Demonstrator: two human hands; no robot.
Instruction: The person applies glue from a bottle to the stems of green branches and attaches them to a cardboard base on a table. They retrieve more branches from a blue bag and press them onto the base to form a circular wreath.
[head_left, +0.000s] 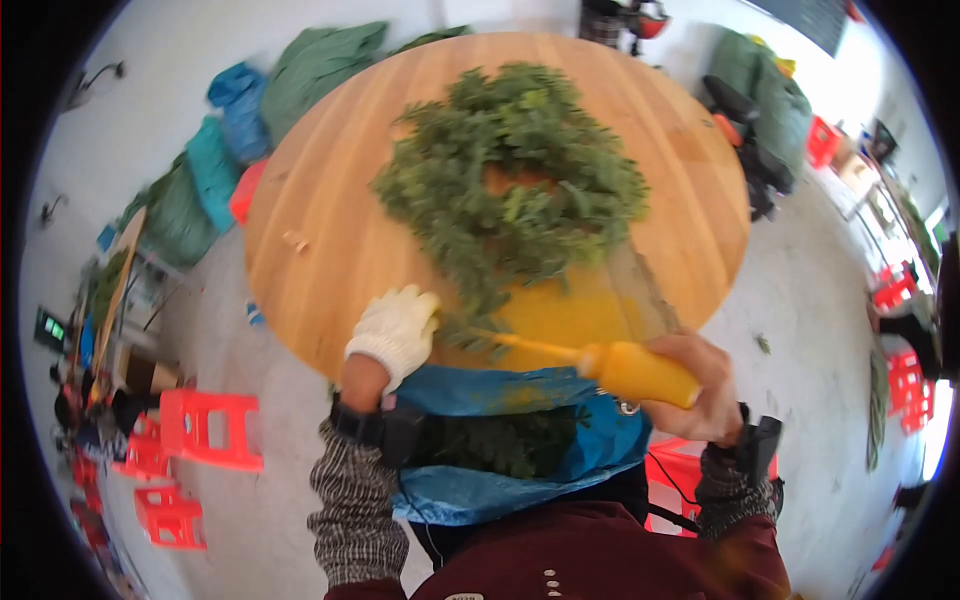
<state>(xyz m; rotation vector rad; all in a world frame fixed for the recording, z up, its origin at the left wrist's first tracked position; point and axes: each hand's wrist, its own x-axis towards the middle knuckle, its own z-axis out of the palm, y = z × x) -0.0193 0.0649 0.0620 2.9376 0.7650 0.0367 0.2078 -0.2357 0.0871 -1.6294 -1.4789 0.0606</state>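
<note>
My left hand (394, 330) wears a white knit glove. Its fingers curl around the end of a green artificial sprig (469, 336) at the table's near edge. In my bare right hand (701, 386) is a yellow squeeze bottle (641, 375), tilted so that its long thin nozzle (536, 346) points left and reaches the sprig. Beyond both hands, a heap of green artificial foliage (517, 165) lies on the round wooden table (322, 187). Yellow stain covers a flat board (577, 304) between the heap and me. The thumb side of my left hand is partly hidden.
A blue plastic bag (480, 491) with dark greenery inside hangs open at my lap. Red plastic stools (210, 427) stand on the floor to the left. Large green sacks (322, 71) lean against the wall. A small tan piece (295, 241) lies on the table's left side.
</note>
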